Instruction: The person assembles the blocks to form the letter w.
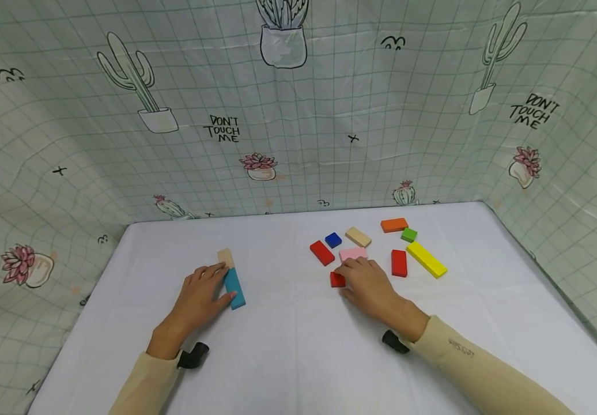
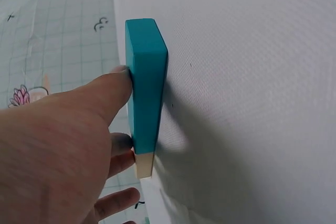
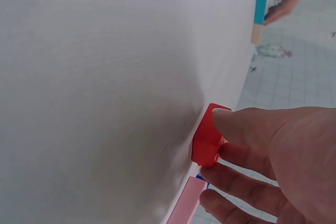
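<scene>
On the left side of the white table, a teal block [image 1: 234, 288] lies end to end with a beige block [image 1: 224, 256]. My left hand [image 1: 200, 294] rests on the teal block, thumb near one end and fingertips by the joint; the left wrist view shows them touching one face of the teal block [image 2: 147, 87]. Toward the right, my right hand [image 1: 370, 288] pinches a small red block [image 3: 209, 135] between thumb and fingers, at table level. A pink block [image 1: 352, 253] lies just beyond that hand, partly covered by it.
Around the right hand lie red blocks [image 1: 322, 253], a blue block [image 1: 333, 240], a second beige block [image 1: 358, 236], an orange block [image 1: 394, 225], a green block [image 1: 409, 234] and a long yellow block [image 1: 426, 259]. A cactus-printed curtain [image 1: 298, 115] surrounds the table.
</scene>
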{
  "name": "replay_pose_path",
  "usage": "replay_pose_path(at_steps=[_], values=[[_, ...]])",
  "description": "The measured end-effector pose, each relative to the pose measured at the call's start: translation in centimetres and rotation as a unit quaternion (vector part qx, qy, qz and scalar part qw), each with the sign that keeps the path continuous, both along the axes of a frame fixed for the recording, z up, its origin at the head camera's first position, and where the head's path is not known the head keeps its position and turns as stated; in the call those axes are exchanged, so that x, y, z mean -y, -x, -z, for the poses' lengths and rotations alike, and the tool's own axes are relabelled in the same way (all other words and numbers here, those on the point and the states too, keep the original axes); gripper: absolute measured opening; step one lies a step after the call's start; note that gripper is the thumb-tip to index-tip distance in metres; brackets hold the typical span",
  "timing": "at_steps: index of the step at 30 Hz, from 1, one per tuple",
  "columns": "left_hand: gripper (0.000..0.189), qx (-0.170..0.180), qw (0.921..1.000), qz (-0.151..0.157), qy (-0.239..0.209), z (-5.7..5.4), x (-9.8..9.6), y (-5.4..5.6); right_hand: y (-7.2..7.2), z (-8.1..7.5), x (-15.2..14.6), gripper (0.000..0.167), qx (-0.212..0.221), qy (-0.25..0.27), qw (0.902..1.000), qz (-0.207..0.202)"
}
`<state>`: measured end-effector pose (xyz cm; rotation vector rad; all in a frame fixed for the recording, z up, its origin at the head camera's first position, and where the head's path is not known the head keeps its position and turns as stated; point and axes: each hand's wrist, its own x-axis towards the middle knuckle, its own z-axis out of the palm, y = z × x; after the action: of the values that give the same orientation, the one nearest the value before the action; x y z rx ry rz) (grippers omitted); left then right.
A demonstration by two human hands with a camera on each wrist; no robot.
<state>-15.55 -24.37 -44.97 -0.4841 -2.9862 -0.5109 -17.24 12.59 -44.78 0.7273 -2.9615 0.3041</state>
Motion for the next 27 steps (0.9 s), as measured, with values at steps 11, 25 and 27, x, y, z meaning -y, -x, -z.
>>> replay_pose_path(at_steps=[11,25,27], values=[[0.059,0.004,1.0,-0.004,0.004,0.3,0.0,0.1,1.0,0.0,0.6,0.037,0.015,0.021,0.9996,0.009],[0.06,0.018,0.9997,-0.009,0.016,-0.2,-0.1,0.2,0.0,-0.4,3.4,0.031,-0.011,0.057,0.9977,-0.035],[0.06,0.016,0.9997,-0.008,0.015,-0.2,-0.1,0.2,-0.2,-0.5,4.0,0.03,-0.011,0.06,0.9973,-0.042]])
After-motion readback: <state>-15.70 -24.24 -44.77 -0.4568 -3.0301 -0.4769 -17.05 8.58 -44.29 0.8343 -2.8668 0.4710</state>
